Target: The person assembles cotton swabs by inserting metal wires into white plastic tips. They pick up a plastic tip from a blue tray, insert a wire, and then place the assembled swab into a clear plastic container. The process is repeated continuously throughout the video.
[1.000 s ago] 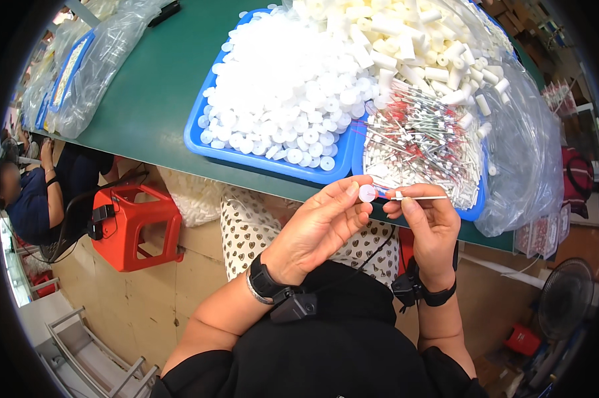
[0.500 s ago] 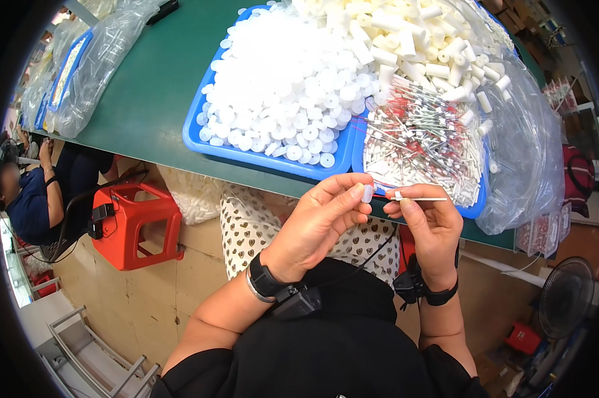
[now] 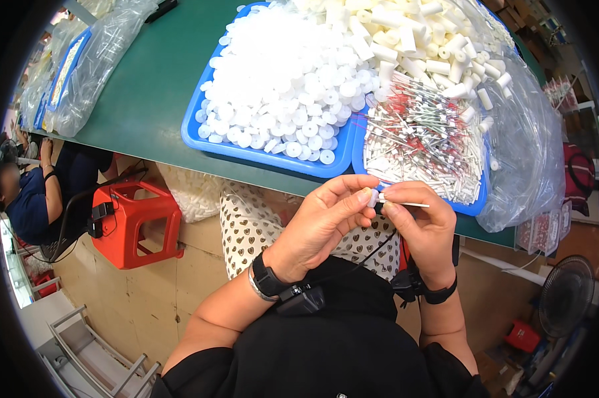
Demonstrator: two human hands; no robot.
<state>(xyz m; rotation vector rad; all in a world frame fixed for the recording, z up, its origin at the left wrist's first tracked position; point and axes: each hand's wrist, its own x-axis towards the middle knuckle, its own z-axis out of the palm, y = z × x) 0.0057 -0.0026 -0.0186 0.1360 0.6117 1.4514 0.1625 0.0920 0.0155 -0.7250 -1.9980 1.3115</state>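
Observation:
My left hand pinches a small translucent white plastic disc between thumb and index finger, above my lap at the table's front edge. In my right hand is a thin white stick, its wider white end turned toward the disc. That end is at or against the disc; whether it goes into it I cannot tell. Just beyond my hands, a blue tray is heaped with similar discs. To its right, a smaller blue tray holds many thin white sticks, some with red and dark parts.
Cream-white tubes are piled behind the trays. A clear plastic bag lies at the green table's right end, another bag at far left. A red stool and a seated person are left; a fan stands right.
My right hand has moved left, bringing the stick's wider end up to the disc. The stick now tilts slightly. My left hand has shifted a little to the right with the disc.

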